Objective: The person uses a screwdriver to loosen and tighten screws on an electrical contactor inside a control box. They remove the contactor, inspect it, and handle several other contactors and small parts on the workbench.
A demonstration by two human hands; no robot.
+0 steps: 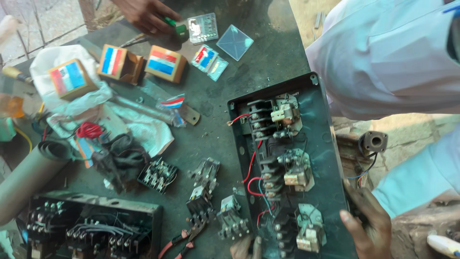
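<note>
Fingers of the right hand (366, 218) curled around the edge of the black switch box (330, 158), while the left hand (242, 248), at the box's bottom edge, showed too little to tell.

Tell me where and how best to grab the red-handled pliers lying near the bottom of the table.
Probably by the two red handles, coming from the lower left. The pliers lie flat with the handles spread apart and pointing toward the table's bottom edge, free of other parts. Their metal nose points up-right into the loose contactor pieces, so that end is crowded and offers less to hold.
</note>
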